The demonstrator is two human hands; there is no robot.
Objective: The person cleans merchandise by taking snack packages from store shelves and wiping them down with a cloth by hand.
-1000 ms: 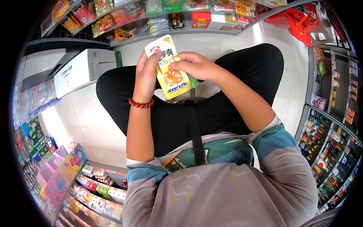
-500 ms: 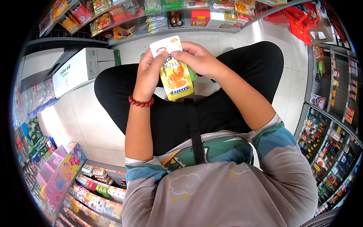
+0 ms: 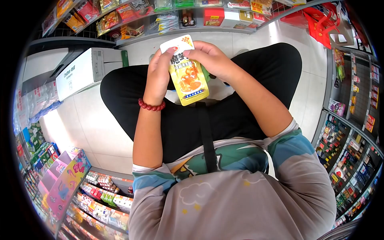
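Note:
A white and yellow snack packet, printed with orange food and dark characters, is held upright between both hands above my lap. My left hand grips its left edge, thumb lying on the front near the red logo. From the other side my right hand clasps it, with the thumb tip on the printed characters. Behind the packet the other fingers of both hands are mostly hidden. Something green shows past the packet's right edge, partly covered; I cannot make out what it is.
Shelves with snack bags and boxes run along the far side. A white carton stands at left, a pink display box at lower left. Racks of small goods line the right. A red bag hangs at upper right.
The packet has tilted slightly, its lower end shifting a little to the right. My left thumb has slid a bit up and left, and more of the dark print shows.

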